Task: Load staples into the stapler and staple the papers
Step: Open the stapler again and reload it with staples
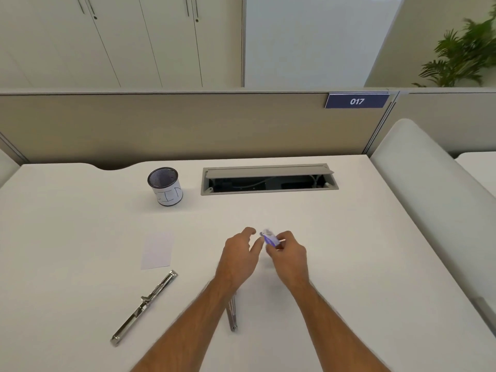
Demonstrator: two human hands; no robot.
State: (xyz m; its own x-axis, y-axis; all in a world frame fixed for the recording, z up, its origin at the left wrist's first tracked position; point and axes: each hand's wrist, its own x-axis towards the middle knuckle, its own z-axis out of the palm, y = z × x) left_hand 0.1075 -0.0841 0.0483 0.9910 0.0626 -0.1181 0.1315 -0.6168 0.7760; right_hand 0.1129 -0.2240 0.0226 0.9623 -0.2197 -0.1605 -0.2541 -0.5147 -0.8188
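Observation:
A small blue and white staple box [269, 237] is held just above the white desk [335, 264], pinched by my right hand [288, 255]. My left hand [239, 257] hovers beside the box with relaxed fingers; its thumb tip is close to the box, and contact cannot be told through the blur. A metal stapler [143, 308] lies swung fully open in one long line at the front left. Another metal piece [232, 312] lies partly hidden under my left forearm. A small stack of white papers [157, 250] lies just beyond the stapler.
A black mesh pen cup [165, 186] with a white label stands at the back left. An open cable tray [268, 179] is set into the desk at the back. A beige partition closes the far edge; a white cushioned seat stands to the right.

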